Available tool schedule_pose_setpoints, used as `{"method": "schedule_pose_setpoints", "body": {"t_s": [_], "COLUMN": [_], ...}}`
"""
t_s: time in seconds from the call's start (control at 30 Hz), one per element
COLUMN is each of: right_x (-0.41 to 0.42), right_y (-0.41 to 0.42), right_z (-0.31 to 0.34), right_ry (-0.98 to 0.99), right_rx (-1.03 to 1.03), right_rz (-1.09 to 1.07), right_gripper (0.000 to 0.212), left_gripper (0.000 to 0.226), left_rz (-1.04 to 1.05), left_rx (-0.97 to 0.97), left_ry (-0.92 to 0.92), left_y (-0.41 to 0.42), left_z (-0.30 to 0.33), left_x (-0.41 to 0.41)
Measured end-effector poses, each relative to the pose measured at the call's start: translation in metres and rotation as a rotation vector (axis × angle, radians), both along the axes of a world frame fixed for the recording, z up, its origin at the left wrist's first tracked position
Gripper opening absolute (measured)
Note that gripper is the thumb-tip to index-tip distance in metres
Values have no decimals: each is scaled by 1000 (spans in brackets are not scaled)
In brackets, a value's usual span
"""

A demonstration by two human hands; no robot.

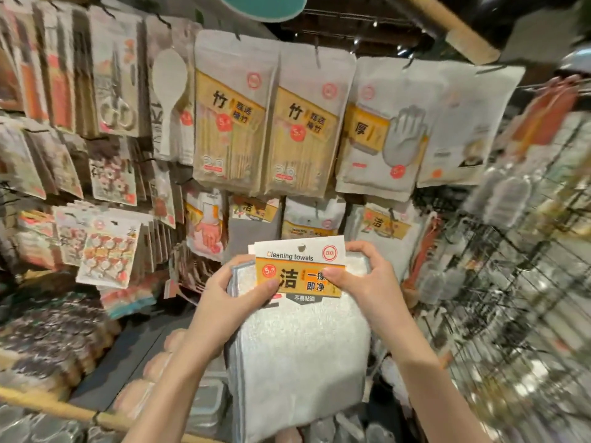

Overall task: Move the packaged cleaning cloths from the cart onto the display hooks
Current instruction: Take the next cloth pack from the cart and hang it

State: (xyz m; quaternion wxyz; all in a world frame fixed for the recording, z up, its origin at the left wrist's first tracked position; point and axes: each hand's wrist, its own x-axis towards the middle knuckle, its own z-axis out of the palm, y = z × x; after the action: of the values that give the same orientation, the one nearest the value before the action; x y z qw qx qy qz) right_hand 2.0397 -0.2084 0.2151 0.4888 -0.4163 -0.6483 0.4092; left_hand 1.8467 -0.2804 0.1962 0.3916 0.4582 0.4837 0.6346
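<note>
My left hand (238,294) and my right hand (359,278) gripping a stack of cleaning towels (300,343) by its orange header card (299,266), thumbs on the card front, held upright before hanging packs of bamboo cloths (232,113), a glove pack (380,135) beside them

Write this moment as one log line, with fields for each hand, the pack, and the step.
left hand: grips pack | right hand: grips pack | cleaning towels pack: held before display, not hung | step: bring hang hole to hook
</note>
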Motion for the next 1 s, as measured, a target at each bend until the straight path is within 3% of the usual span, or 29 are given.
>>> {"method": "schedule_pose_setpoints", "body": {"t_s": [0.2, 1.0], "right_x": [35, 117], "right_y": [4, 129], "right_z": [7, -23], "right_ry": [19, 147], "right_rx": [11, -18], "right_rz": [-154, -460], "right_gripper": [33, 31], "left_gripper": [20, 24], "left_rz": [-59, 208], "left_rx": [28, 74], "left_ry": [72, 116], "left_y": [24, 80], "left_z": [8, 7], "left_x": [30, 50]}}
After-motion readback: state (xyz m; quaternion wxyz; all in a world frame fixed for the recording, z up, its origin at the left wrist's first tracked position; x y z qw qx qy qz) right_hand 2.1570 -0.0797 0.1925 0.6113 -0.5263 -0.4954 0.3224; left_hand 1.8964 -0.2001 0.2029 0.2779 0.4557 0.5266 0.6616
